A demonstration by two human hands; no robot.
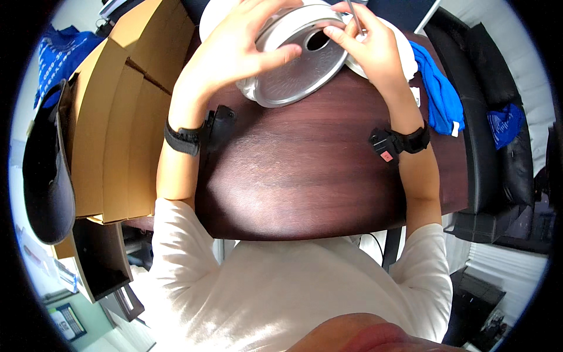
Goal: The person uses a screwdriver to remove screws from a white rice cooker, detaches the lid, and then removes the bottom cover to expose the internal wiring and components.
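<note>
A round white object with a shiny silver metal face (293, 79) is tilted towards me at the far side of the table, and its exact kind is unclear. It has a raised rim and a dark round hole near its upper right. My left hand (249, 47) holds its left side, thumb stretched over the metal face and the other fingers at the far rim. Between the fingers of my right hand (375, 50) is a thin grey metal rod (355, 16), its tip hidden. Those fingers are beside the hole. More white round parts (404, 50) show behind both hands.
The dark brown wooden table (305, 170) lies before me. Cardboard boxes (117, 129) stand along its left side, with a dark cap (50, 170) beside them. A blue cloth (437, 88) lies at the right edge, near a black sofa (492, 170).
</note>
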